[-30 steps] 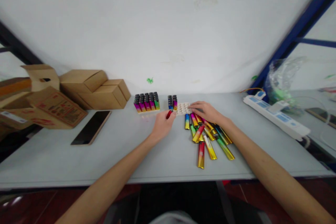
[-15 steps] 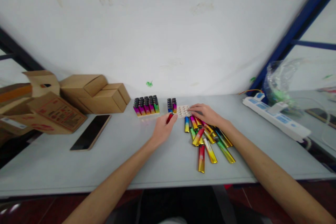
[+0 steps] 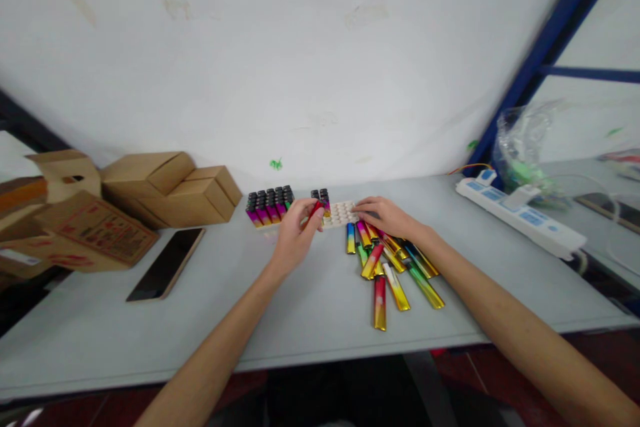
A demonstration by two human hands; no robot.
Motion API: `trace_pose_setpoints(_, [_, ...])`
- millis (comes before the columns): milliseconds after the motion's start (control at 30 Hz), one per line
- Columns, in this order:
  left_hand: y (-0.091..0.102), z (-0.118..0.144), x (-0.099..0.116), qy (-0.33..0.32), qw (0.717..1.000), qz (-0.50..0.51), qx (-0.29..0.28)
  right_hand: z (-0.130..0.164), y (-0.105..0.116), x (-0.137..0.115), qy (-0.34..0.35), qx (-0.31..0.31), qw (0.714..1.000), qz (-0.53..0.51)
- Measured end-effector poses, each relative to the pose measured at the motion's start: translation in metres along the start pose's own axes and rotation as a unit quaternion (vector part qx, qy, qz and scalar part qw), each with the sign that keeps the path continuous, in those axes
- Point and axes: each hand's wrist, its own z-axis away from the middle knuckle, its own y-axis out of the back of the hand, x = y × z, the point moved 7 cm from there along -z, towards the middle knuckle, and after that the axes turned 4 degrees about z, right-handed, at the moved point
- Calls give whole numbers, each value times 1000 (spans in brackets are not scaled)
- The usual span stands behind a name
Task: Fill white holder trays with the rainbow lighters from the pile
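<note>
My left hand (image 3: pixel 294 232) is closed around a red lighter (image 3: pixel 316 208), held up just in front of a white tray with rows of holes (image 3: pixel 342 213). Fingers stretched out, my right hand (image 3: pixel 384 215) lies at the tray's right end and touches it. A few black-topped lighters (image 3: pixel 324 197) stand upright at the tray's left end, partly hidden by my left hand. Further left is a block of upright purple lighters with black tops (image 3: pixel 266 207). Below my right hand spreads a loose pile of shiny, many-coloured lighters (image 3: pixel 373 260).
A phone (image 3: pixel 167 263) lies on the left of the grey table (image 3: pixel 305 320). Cardboard boxes (image 3: pixel 170 190) stand behind it, one open (image 3: pixel 105 230). On the right are a white power strip (image 3: pixel 520 217) and a clear plastic bag (image 3: pixel 523 147). A white wall closes the back.
My left hand has risen with the red lighter and turned, moving slightly left of the tray. My right hand stays by the tray. The whole view has shifted a little.
</note>
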Motion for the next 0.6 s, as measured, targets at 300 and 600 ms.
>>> trace_pose_setpoints(300, [11, -42, 25, -94, 974, -207, 2, 0, 2, -1, -10, 2, 1000, -12])
trace_pose_setpoints(600, [-9, -62, -1, -131, 924, -336, -126, -1, 0, -1, -14, -2, 1000, -2])
